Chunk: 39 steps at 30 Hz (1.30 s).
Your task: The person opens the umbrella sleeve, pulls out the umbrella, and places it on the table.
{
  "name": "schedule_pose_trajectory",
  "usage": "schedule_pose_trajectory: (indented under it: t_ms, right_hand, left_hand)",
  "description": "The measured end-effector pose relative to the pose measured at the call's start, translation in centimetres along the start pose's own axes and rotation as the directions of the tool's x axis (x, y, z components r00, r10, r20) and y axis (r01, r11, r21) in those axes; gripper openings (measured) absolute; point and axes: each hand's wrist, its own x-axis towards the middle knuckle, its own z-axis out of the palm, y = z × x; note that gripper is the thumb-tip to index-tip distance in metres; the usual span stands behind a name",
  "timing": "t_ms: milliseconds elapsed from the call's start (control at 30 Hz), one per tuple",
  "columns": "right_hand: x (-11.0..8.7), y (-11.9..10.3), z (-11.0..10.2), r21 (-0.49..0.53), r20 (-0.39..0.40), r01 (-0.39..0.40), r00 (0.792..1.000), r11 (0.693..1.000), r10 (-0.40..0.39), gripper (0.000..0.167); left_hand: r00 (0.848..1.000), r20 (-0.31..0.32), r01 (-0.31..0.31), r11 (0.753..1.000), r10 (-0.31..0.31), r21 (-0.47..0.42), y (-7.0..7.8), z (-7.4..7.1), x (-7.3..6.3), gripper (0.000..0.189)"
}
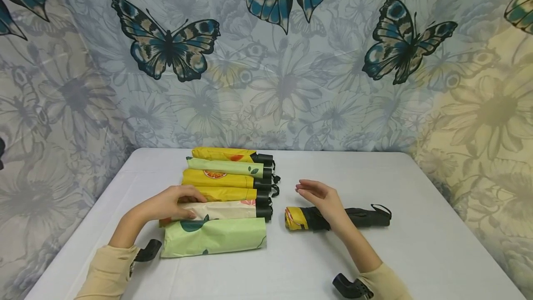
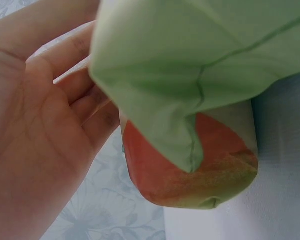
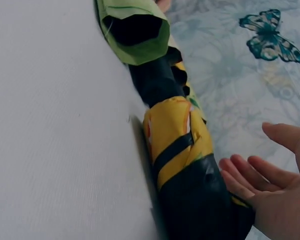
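Note:
My left hand lies across a cream folded umbrella with a red-printed end, thumb on the near side and fingers on the far side. In the left wrist view, the palm shows beside that red end, and a light green umbrella sleeve covers part of the fingers. The same green sleeve lies nearest the front; its dark, open end shows in the right wrist view. Above a black and yellow folded umbrella my right hand hovers, fingers loosely extended and holding nothing.
Beyond the cream umbrella lie several more folded umbrellas in a row: yellow, yellow with an orange slice, light green and yellow. Their black handles face right. A butterfly-print cloth hangs behind the white table.

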Motion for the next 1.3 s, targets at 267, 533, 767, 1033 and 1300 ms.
schedule_pose_trajectory:
  t_ms: [267,533,767,1033,1300]
  right_hand:
    - [0.4,-0.9,1.5,0.001,0.045,0.014,0.999,1.000,-0.014,0.041]
    - [0.5,-1.4,2.9,-0.010,0.129,0.025,0.991,1.000,-0.024,0.048]
    - [0.5,-2.0,3.8,-0.031,0.226,0.057,0.973,0.998,-0.048,0.044]
    - [1.0,-2.2,4.6,-0.072,0.333,0.087,0.941,0.994,-0.058,0.039]
    - [1.2,-2.6,5.0,-0.142,0.386,0.127,0.920,0.982,-0.063,0.037]
  left_hand:
    - [1.000,-0.003,-0.002,1.000,0.002,0.002,0.0,0.0,0.0,0.037]
    - [1.000,-0.002,0.001,1.000,-0.001,0.000,0.1,0.0,0.0,0.036]
    - [1.000,-0.001,0.000,1.000,0.000,-0.006,0.1,0.0,0.0,0.036]
    - [1.000,-0.004,-0.005,1.000,0.005,-0.002,0.2,0.0,0.0,0.036]
    - [1.000,0.001,-0.004,1.000,0.004,-0.004,0.1,0.0,0.0,0.035]
